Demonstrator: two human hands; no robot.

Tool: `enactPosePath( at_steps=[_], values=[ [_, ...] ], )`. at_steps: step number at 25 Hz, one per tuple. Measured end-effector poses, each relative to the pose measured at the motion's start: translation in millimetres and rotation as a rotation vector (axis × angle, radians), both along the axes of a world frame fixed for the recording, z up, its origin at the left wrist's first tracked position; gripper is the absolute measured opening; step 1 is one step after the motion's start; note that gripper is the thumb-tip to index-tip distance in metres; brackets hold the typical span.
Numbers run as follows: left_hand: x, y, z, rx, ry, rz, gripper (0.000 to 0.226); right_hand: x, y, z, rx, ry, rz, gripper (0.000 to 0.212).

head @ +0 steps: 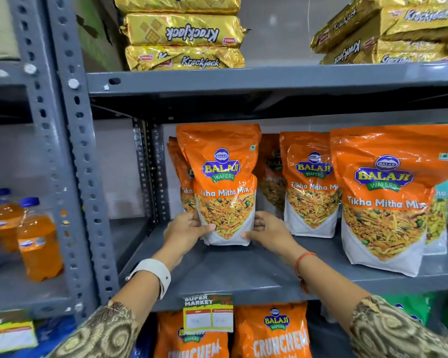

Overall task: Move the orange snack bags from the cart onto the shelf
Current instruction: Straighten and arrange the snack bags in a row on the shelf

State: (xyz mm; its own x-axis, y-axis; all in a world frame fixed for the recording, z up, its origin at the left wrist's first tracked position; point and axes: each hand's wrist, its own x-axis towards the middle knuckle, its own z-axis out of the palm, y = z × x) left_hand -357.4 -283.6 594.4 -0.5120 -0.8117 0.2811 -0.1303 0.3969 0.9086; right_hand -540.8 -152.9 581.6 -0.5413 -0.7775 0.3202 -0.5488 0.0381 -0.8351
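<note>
Here both hands are clamped on one bag (pixel 226 187) at its base: left hand (pixel 185 229) on the lower left corner, right hand (pixel 268 229) on the lower right, thumbs in front, fingers wrapped behind. Bag stands upright, its bottom on or just above the shelf (pixel 243 270), toward the left end. Step looks like placing: bag is at the shelf, grip not yet released. Cart not in view, so can't tell how many bags remain.

Next move, my read: settle the base flat, nudge it back against the row, let go without tipping it. The pouch is soft and top-heavy, so it may lean forward once freed.

Nearest, below the shelf edge: a price tag (pixel 208 315) hangs over orange Crunchem bags (pixel 272 332) on the lower level.

Same level, further in: more same-brand bags behind the held one, one beside it (pixel 311 184), a big one near the front right (pixel 383 200).

Left bay: orange drink bottles (pixel 39 241).

Top shelf, farthest: stacked gold Krackjack packs (pixel 184 32).
</note>
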Motion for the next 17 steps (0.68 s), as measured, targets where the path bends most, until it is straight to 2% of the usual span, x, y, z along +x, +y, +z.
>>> enactPosePath(
  at_steps=[4, 8, 11, 17],
  values=[
    [39.8, -1.3, -1.0, 0.002, 0.015, 0.045, 0.012, 28.9, -14.5, -1.6, 0.022, 0.030, 0.049, 0.044],
    [62.1, 0.2, -14.1, 0.024, -0.010, 0.100, 0.010, 47.8, -19.1, -12.2, 0.065, 0.047, 0.081, 0.052],
    [63.4, 1.4, -18.1, 0.028, -0.059, 0.139, 0.014, 49.3, -17.8, -18.1, 0.062, 0.043, 0.090, 0.046],
    [52.3, 7.9, -18.5, -0.024, -0.104, 0.160, 0.024, 41.3, -12.4, -16.8, 0.090, 0.050, 0.053, 0.048]
  ],
)
